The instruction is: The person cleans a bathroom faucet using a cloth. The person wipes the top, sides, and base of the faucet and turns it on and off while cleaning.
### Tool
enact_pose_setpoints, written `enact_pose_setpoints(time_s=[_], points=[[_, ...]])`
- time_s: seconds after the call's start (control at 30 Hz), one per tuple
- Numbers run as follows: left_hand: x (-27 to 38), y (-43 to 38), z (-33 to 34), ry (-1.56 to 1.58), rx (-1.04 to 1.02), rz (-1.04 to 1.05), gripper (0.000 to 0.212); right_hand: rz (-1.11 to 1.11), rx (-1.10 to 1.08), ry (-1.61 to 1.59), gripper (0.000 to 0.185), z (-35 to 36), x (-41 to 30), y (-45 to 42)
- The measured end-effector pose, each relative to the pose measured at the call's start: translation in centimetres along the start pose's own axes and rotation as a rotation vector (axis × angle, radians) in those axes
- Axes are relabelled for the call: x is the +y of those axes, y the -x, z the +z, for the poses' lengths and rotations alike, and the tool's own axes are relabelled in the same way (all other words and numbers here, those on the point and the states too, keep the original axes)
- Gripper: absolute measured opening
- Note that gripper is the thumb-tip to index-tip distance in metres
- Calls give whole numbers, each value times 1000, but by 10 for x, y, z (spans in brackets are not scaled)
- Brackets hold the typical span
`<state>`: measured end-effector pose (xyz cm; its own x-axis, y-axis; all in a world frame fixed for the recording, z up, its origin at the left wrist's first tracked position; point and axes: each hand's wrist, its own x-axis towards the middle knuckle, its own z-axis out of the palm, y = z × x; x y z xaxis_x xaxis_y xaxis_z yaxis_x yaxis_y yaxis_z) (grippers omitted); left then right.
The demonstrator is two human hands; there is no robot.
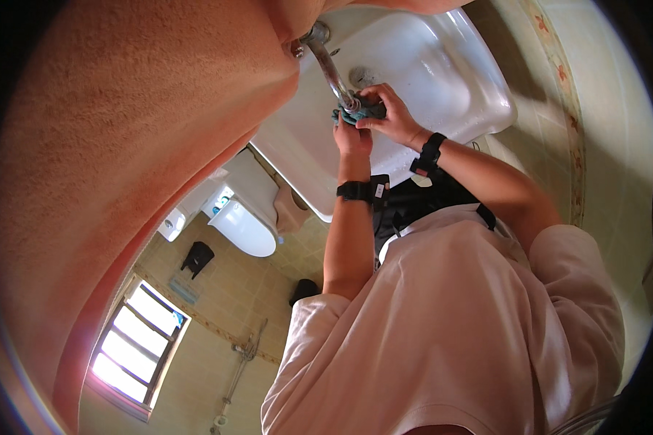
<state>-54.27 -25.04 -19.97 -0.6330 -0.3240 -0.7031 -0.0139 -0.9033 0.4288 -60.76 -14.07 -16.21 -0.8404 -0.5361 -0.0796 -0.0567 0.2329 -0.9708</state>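
A dark green, wet-looking cloth (371, 110) is bunched around the outlet end of a metal faucet spout (332, 73), over a white ceramic sink (315, 157). From below and to the left, my left hand (353, 137) grips the cloth close beneath the spout tip. My right hand (393, 115) pinches its right side between thumb and fingers. The spout's end partly covers the cloth, and some fingertips are hidden. Beyond the hands is the sink's drain (362, 77). Both wrists wear black straps.
A large orange-pink towel (141, 103) hangs close on the left, covering part of the faucet base. Past the sink's left edge stands a white toilet with its lid (245, 228) down. A tiled wall (544, 125) runs along the right. A barred window (136, 342) is lower left.
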Motion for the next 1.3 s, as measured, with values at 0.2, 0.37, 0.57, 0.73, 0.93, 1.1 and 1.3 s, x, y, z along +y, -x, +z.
enact_pose_setpoints(time_s=[0.2,0.37,0.57,0.73,0.93,1.1,1.3], points=[[-11,0,-1,124,36,-1,30,344,52,-636,51,28,-6,6],[-2,-1,-11,68,-5,-71,32,536,-45,-1164,39,5,6,6],[6,12,-26,166,-78,-131,23,595,258,-1155,29,-34,43,1],[11,22,-29,282,-105,-77,22,538,288,-1054,28,-64,60,-11],[25,25,-47,317,-103,-59,22,428,345,-976,29,-111,54,-40],[38,32,-61,307,-70,-37,24,382,311,-1005,31,-129,46,-46],[52,45,-76,307,-111,25,24,606,36,-1072,42,-99,21,-30]])
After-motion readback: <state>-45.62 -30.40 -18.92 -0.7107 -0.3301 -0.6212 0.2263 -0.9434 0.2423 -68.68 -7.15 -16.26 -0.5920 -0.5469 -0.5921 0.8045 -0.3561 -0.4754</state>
